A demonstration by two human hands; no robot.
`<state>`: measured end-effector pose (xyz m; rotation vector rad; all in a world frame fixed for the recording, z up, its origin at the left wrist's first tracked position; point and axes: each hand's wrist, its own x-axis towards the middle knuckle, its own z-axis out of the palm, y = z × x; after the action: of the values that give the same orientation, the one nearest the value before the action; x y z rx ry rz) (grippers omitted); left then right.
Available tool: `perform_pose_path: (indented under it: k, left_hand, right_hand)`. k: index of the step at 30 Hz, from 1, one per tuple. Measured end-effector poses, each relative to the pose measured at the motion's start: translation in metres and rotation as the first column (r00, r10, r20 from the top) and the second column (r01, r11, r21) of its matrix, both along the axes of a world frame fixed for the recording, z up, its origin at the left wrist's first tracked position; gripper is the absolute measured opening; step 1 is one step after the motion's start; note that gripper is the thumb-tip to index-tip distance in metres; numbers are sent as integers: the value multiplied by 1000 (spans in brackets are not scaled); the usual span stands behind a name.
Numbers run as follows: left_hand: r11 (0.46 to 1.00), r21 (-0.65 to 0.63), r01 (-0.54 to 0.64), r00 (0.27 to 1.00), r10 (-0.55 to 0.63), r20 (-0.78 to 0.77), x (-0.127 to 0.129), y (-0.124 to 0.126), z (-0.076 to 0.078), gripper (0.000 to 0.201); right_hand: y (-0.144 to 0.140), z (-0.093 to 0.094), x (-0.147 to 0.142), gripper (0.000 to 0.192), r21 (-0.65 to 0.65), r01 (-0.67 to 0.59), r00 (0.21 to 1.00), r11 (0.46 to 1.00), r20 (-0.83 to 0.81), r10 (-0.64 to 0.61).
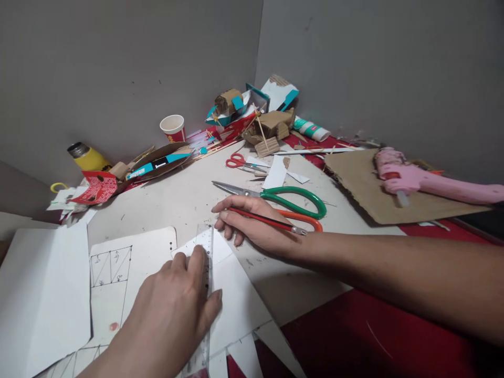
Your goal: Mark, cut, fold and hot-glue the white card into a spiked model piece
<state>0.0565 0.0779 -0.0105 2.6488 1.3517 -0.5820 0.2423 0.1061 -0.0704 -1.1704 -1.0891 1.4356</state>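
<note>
Clear plastic shows under the left hand [173,304]: a ruler [206,273] that the palm and spread fingers press flat onto a white paper sheet [236,299]. The ruler's long axis runs almost straight away from the person, from the near table edge up toward the scissors, and its far end sticks out past the fingertips.

The right hand [252,223] lies just beyond and to the right of that far end, close to it but not touching. Its fingers are closed around a red pencil [268,220], which lies nearly crosswise to the ruler; the end with the metal band points right, and the tip is hidden under the fingers on the left. So the writing end sits on the side of the hand facing the ruler, and the right hand is the one nearer the ruler's free edge.

Directly behind the right hand lie the green-handled scissors [293,202], blades pointing left, with an orange handle [303,219] beside them. A smaller pair of red scissors [238,161] lies farther back. To the right, a pink glue gun [417,181] rests on a brown cardboard piece [362,194]. Left of the ruler is a sheet with a drawn grid [112,268].
</note>
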Motion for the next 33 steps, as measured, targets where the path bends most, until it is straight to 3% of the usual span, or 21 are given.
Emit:
perform_pose_path:
  k: [5,15,20,27,33]
  left_hand:
    - [1000,1,2,998,-2,56,-5,4,-4,17]
    - [1000,-2,4,988,-4,155,-4,4,-4,26]
    - [999,44,19,987,-26,161,-1,-1,-4,23]
    - [996,86,33,977,-50,206,0,-6,-12,22]
    - [987,163,-7,975,-30,222,-3,-2,-9,50]
  right_hand:
    - [-2,2,-2,13,10,19,999,1000,45,-19]
    - [-3,-9,3,19,117,-27,993,993,118,13]
    - [-4,-5,-1,28,34,46,991,998,121,-50]
    - [-7,15,-9,35,-57,91,981,994,178,-80]
    - [-5,15,-12,41,-100,122,976,987,195,-101]
